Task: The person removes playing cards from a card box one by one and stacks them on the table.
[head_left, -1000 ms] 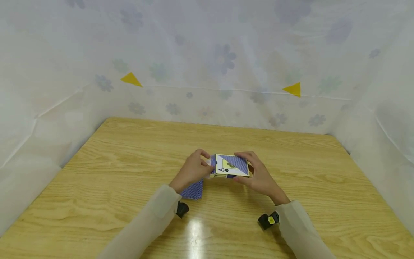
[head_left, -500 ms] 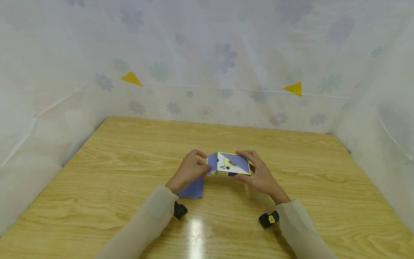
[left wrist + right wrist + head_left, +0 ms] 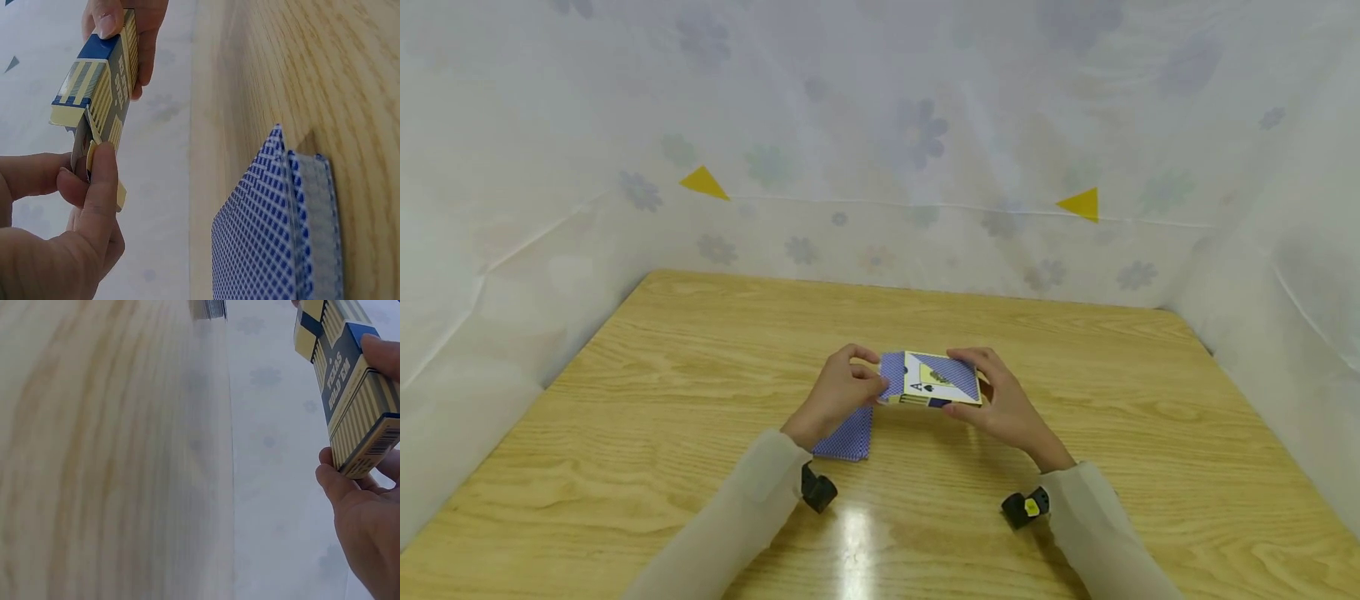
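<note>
A card box (image 3: 942, 377), blue and cream with an ace of spades on its face, is held above the table. My right hand (image 3: 1003, 408) grips its right end, thumb on the near edge and fingers on the far edge. My left hand (image 3: 838, 393) pinches the flap end; in the left wrist view its thumb and finger close on a thin piece at the box's open end (image 3: 81, 134). A blue-patterned piece (image 3: 892, 377) shows there; whether flap or cards, I cannot tell. Below my left hand lies a stack of blue-backed playing cards (image 3: 850, 437), partly hidden.
The wooden table (image 3: 700, 350) extends around both hands. White flowered sheeting (image 3: 880, 125) encloses its back and sides, with two yellow triangles (image 3: 1077, 205) on the back. Each wrist wears a small black camera (image 3: 1024, 508).
My left hand has shifted slightly left, and more of the blue-patterned piece shows at the box's left end. The box has tilted a little. The card stack has stayed put.
</note>
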`<state>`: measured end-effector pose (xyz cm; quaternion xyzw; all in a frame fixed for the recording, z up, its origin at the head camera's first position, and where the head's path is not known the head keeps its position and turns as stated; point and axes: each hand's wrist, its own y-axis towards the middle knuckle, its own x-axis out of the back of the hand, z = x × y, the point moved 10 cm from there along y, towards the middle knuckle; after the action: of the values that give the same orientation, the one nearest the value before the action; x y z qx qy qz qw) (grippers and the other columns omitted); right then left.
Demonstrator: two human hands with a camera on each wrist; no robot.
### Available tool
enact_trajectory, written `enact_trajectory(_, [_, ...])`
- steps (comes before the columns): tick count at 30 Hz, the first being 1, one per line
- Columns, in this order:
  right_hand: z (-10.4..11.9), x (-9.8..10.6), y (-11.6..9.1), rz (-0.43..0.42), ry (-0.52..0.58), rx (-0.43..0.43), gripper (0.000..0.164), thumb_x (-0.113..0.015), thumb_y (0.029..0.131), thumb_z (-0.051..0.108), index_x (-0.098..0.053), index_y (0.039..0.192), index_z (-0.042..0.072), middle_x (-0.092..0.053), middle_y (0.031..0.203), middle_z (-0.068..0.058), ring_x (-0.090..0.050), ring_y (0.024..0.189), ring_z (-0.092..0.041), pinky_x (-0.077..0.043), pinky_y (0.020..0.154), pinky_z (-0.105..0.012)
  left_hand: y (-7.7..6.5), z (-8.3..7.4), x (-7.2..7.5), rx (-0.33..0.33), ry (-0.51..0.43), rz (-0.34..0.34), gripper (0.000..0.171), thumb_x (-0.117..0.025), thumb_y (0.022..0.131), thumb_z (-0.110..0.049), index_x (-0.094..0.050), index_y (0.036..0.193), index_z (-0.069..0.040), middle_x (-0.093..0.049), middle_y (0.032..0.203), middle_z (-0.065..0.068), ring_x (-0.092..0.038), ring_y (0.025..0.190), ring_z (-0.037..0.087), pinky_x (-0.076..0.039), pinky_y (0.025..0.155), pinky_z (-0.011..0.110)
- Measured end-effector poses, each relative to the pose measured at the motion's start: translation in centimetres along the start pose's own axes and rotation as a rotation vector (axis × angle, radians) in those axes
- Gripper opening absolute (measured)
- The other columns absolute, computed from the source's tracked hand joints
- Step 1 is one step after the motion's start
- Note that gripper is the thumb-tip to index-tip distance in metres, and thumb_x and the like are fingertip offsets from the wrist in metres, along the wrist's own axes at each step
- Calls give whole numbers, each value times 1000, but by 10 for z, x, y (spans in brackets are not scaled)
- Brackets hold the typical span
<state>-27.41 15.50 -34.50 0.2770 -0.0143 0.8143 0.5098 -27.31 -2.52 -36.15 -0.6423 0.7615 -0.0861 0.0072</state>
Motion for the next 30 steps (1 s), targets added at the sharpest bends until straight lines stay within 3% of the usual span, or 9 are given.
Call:
enact_trajectory(3, [1, 1, -1, 1, -46, 3, 66, -75, 80, 7, -44, 139, 5, -40, 135, -14, -43, 114, -23, -45, 97, -30, -1, -1, 1, -9, -2, -9, 31, -60, 88, 4, -49, 117, 1, -64, 84, 12, -61, 69, 15, -55, 78, 43])
enact_trajectory(6, [2, 2, 0, 1, -90, 9, 66, -76, 79, 8, -46, 137, 5, -42, 135, -13, -44, 117, -25, -37, 105, -45, -1, -1, 1, -12, 5, -14, 30, -60, 88, 4, -48, 116, 1, -64, 83, 12, -62, 68, 15, -55, 78, 43])
enact_trajectory(9, [1, 3, 0, -2, -111, 16, 66, -77, 78, 7, -47, 137, 5, -43, 135, -13, -45, 120, -27, -32, 107, -49, -1, -1, 2, -5, 9, -19, 30, -60, 88, 4, -48, 116, 1, -64, 84, 12, -62, 69, 16, -55, 77, 43])
enact_trajectory(16, [2, 4, 0, -9, -121, 29, 66, -78, 77, 8, -48, 135, 4, -44, 136, -14, -46, 122, -30, -36, 106, -43, -3, 0, 4, 22, 1, -32, 29, -60, 89, 2, -49, 116, 0, -63, 85, 13, -62, 69, 17, -55, 78, 42])
enact_trajectory(23, [5, 11, 0, -55, -93, 51, 66, -78, 76, 2, -47, 134, 2, -46, 132, -15, -47, 117, -20, -35, 97, -7, -5, 1, 16, 28, 11, -88, 26, -60, 90, -3, -54, 115, 0, -63, 84, 10, -60, 66, 18, -56, 71, 34])
enact_trajectory(30, [2, 15, 0, -76, -58, 51, 67, -78, 75, 2, -47, 134, 5, -47, 131, -14, -46, 112, -6, -36, 98, -8, -8, 4, 21, 29, 4, -94, 27, -61, 91, -7, -54, 115, 2, -68, 87, 14, -55, 59, 11, -53, 67, 29])
